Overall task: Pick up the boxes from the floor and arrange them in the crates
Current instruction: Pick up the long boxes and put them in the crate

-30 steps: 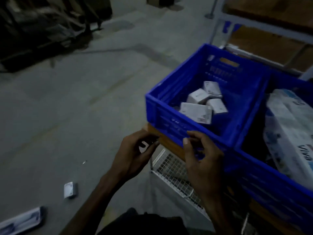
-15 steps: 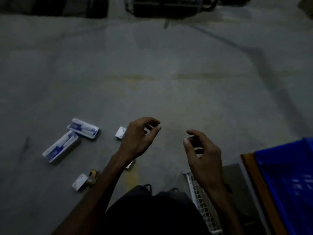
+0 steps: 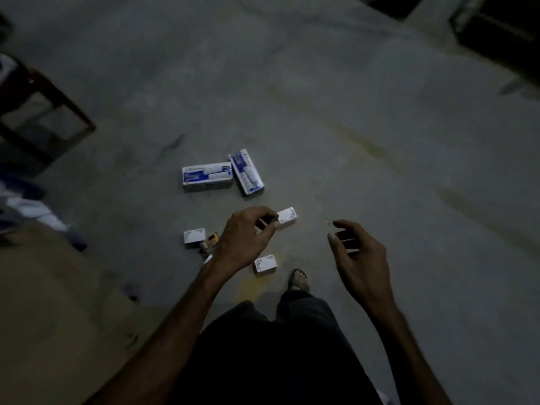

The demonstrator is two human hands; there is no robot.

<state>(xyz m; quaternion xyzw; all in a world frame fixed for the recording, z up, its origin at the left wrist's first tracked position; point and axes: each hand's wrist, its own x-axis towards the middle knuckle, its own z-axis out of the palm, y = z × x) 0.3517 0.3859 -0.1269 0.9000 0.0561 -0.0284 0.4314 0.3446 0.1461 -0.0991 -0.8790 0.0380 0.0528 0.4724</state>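
Note:
Several boxes lie on the grey concrete floor. Two long blue-and-white boxes sit side by side, one flat and one angled. Three small white boxes lie nearer me: one just past my left fingertips, one to the left, one below my left hand. A small yellow-brown item rests beside the left box. My left hand hovers above the floor with curled, parted fingers and holds nothing. My right hand is also empty, fingers apart. No crate is in view.
A dark red metal frame stands at the left. A pale brown surface fills the lower left. My sandalled foot is planted just right of the nearest small box. Dark shapes sit at the top right corner.
The view has swung from the blue crates down to the floor. Both empty hands came away from the crate edge; the boxes now lie straight ahead under my left hand.

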